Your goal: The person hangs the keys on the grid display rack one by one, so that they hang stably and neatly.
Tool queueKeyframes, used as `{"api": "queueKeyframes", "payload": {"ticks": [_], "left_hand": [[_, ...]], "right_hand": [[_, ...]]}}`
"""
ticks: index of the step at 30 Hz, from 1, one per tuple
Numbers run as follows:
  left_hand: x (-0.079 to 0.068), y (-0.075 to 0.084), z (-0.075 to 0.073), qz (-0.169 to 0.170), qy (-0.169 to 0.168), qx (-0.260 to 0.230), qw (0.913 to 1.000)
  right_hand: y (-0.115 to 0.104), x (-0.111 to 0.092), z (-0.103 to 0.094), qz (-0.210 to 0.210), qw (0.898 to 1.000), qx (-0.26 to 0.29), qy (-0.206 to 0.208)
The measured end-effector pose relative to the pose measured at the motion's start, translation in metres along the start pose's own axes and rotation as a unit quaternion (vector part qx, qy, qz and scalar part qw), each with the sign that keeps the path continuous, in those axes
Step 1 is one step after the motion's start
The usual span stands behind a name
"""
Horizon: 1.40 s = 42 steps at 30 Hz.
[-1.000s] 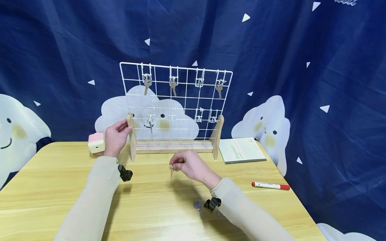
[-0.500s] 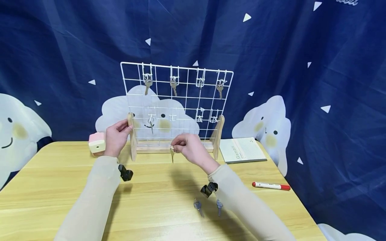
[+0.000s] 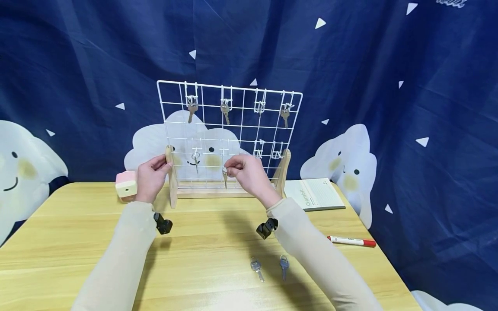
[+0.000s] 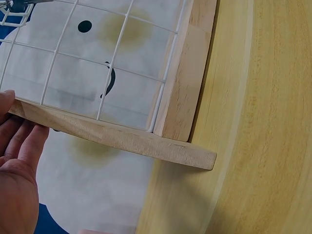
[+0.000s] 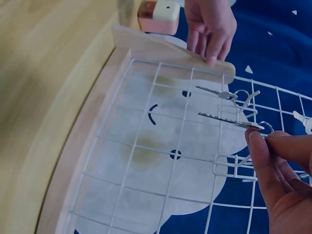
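Observation:
My right hand (image 3: pixel 250 173) pinches a key (image 5: pixel 229 120) by its ring end, the blade hanging down in the head view. It hangs in front of the white wire rack (image 3: pixel 241 126), just below a lower-row hook (image 3: pixel 224 151). My left hand (image 3: pixel 151 177) grips the rack's left wooden upright (image 4: pixel 112 134), thumb on one side and fingers on the other. Several keys hang from the top hooks, such as the leftmost key (image 3: pixel 192 111). One more key (image 3: pixel 196 162) hangs on the lower left hook. Two lower right hooks (image 3: pixel 267 153) carry no key.
Two keys, a left one (image 3: pixel 257 269) and a right one (image 3: pixel 284 267), lie on the table (image 3: pixel 194 268) near the front. A notebook (image 3: pixel 315 193) and a red-capped marker (image 3: pixel 352 241) lie at the right. A pink and cream box (image 3: pixel 126 185) stands beside my left hand.
My right hand has risen with the key from over the table to the rack's lower hooks. The two table keys are now uncovered. My left hand has stayed on the upright.

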<state>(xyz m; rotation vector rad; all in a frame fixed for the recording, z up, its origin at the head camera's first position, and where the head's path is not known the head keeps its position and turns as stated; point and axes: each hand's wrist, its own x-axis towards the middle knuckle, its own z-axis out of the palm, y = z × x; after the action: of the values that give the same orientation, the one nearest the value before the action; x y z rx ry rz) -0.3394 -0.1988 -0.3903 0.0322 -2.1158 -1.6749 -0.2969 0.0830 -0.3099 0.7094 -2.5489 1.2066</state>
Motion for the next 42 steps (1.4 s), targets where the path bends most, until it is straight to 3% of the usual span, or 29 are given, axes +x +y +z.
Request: {"api": "queueKeyframes", "payload": {"ticks": [20, 42], "left_hand": [[0.000, 0.000, 0.002, -0.009, 0.006, -0.004, 0.9999], [-0.002, 0.002, 0.002, -0.002, 0.011, -0.006, 0.9999]], "right_hand": [[-0.001, 0.025, 0.002, 0.026, 0.998, -0.014, 0.059], [0.011, 0.034, 0.012, 0.028, 0.997, 0.004, 0.068]]}}
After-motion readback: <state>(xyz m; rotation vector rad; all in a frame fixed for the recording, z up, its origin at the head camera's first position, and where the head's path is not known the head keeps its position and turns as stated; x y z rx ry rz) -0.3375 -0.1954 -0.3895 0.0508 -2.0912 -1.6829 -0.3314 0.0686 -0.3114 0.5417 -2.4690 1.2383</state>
